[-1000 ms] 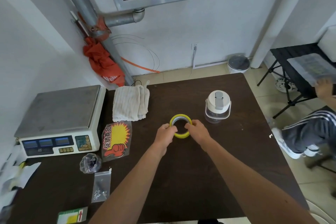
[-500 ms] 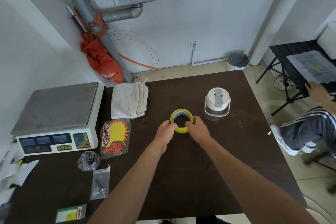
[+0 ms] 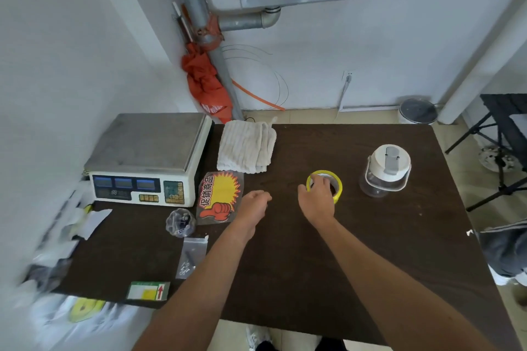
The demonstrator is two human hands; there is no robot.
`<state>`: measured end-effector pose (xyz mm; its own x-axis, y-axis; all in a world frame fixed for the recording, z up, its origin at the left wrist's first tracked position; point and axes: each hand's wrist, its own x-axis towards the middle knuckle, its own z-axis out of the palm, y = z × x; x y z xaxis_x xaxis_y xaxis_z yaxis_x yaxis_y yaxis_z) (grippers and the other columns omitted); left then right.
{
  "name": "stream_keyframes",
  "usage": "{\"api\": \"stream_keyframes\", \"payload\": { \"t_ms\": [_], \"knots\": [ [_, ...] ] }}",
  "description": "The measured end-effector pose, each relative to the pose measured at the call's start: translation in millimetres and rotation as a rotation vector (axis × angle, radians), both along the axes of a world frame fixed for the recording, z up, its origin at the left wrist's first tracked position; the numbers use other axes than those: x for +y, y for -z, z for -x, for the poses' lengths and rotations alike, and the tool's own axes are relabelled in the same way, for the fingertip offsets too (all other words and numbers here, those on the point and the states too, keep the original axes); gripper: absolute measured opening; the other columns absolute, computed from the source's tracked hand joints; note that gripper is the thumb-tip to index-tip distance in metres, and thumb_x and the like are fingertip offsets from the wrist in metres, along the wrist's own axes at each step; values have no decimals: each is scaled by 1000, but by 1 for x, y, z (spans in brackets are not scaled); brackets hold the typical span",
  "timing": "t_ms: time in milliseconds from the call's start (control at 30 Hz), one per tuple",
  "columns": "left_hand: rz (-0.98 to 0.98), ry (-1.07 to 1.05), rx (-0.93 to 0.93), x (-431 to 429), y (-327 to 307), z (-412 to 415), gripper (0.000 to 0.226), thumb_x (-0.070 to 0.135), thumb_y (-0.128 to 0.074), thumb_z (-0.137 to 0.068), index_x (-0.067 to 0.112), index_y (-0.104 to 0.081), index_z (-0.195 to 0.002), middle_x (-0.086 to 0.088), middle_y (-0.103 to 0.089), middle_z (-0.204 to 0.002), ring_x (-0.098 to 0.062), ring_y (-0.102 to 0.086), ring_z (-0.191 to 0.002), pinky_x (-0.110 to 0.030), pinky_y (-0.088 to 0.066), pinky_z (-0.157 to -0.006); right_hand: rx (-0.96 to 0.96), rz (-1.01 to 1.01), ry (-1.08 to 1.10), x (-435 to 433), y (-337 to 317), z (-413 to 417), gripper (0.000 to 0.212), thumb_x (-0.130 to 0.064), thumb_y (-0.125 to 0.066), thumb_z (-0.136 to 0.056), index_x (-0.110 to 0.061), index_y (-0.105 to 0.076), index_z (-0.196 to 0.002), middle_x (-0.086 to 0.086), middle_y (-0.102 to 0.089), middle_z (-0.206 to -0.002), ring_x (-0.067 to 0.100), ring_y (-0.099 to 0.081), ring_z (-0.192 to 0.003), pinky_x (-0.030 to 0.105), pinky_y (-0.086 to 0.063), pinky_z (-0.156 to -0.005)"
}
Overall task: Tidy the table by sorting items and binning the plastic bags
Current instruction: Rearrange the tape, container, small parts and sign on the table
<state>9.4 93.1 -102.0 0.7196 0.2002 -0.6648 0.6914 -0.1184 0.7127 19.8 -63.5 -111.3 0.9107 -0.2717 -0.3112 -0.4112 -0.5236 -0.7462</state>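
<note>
A yellow tape roll (image 3: 336, 184) lies flat on the dark brown table (image 3: 313, 265). My right hand (image 3: 316, 198) rests on its near left rim, fingers curled over the edge. My left hand (image 3: 255, 201) hovers apart from the roll, to its left, loosely curled and holding nothing. Small plastic bags lie at the left: a crumpled clear one (image 3: 180, 222), a flat zip bag with screws (image 3: 191, 256), and a bagged red and yellow sticker (image 3: 218, 196). White plastic bags (image 3: 71, 316) hang blurred off the table's near left corner.
A weighing scale (image 3: 148, 157) stands at the far left, a folded white towel (image 3: 246, 147) beside it. A clear jar with a white lid (image 3: 385, 174) stands right of the tape. A green and yellow card (image 3: 148, 291) lies near the front edge. A seated person (image 3: 504, 251) is at the right.
My left hand has let go of the tape roll and drawn away to the left. My right hand stays on the roll. The view has swung left.
</note>
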Motion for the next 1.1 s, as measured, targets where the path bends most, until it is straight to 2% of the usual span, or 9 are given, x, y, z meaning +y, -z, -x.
{"api": "stream_keyframes", "payload": {
  "t_ms": [133, 300, 467, 633, 733, 833, 900, 1033, 1100],
  "knots": [
    [-8, -76, -44, 35, -5, 12, 15, 22, -56, -98, 19, -61, -112, -2, -65, -111, -19, -62, -110, -38, -52, -99, 34, -15, -107, 35, -1, 5, 51, -28, -52, -98, -13, -44, -146, 6, -46, -145, 27, -49, -133, 40, -40, -105],
    [-15, -180, -73, 84, -2, 30, 14, 17, -57, -92, 11, -65, -100, -15, -70, -102, -21, -63, -93, -33, -48, -79, 103, -14, -237, 77, -5, 14, 50, -28, -50, -99, -15, -44, -147, 5, -48, -145, 25, -52, -130, 36, -40, -102],
    [-34, -296, -116, 123, -6, 50, 11, 18, -58, -92, 15, -68, -94, -17, -75, -102, -21, -63, -86, -35, -46, -74, 150, -16, -380, 122, -3, 24, 45, -31, -48, -100, -14, -49, -142, 6, -53, -141, 27, -54, -127, 37, -42, -99],
    [-85, -387, -160, 165, -3, 69, 17, 23, -58, -92, 16, -74, -95, -7, -79, -88, -20, -75, -85, -39, -58, -82, 149, 14, -607, 169, -6, 30, 30, -27, -39, -103, -13, -65, -98, 7, -65, -93, 30, -61, -90, 33, -39, -70],
    [-99, -451, -157, 189, 2, 76, 20, 25, -62, -93, 10, -74, -100, -2, -77, -79, -17, -74, -76, -37, -57, -75, 201, -15, -693, 190, -7, 33, 30, -19, -41, -98, -15, -55, -72, 4, -56, -76, 25, -56, -77, 33, -32, -61],
    [-169, -491, -146, 208, 4, 82, 13, 25, -62, -87, 17, -72, -90, -3, -77, -85, -22, -74, -85, -45, -59, -85, 202, -60, -733, 209, -10, 36, 31, -14, -40, -98, -26, -51, -71, -3, -47, -70, 15, -43, -66, 30, -27, -56],
    [-177, -491, -117, 218, 7, 84, 12, 22, -58, -90, 19, -69, -94, -4, -76, -92, -25, -74, -89, -49, -58, -87, 213, -67, -740, 220, -10, 38, 32, -13, -40, -98, -23, -47, -68, -3, -46, -67, 14, -43, -63, 32, -28, -57],
    [-216, -461, -66, 232, 12, 81, 26, 19, -47, -96, 22, -62, -116, -4, -66, -119, -25, -65, -107, -51, -54, -97, 276, -99, -703, 233, 0, 38, 21, -14, -43, -95, -16, -52, -76, 0, -50, -70, 17, -47, -67, 35, -34, -64],
    [-204, -393, -39, 235, 12, 79, 42, 13, -44, -96, 20, -57, -135, -6, -61, -134, -27, -59, -120, -50, -48, -106, 294, -131, -658, 240, 3, 37, 17, -18, -46, -93, -13, -61, -90, 1, -56, -75, 19, -51, -69, 35, -36, -63]
  ]
}}
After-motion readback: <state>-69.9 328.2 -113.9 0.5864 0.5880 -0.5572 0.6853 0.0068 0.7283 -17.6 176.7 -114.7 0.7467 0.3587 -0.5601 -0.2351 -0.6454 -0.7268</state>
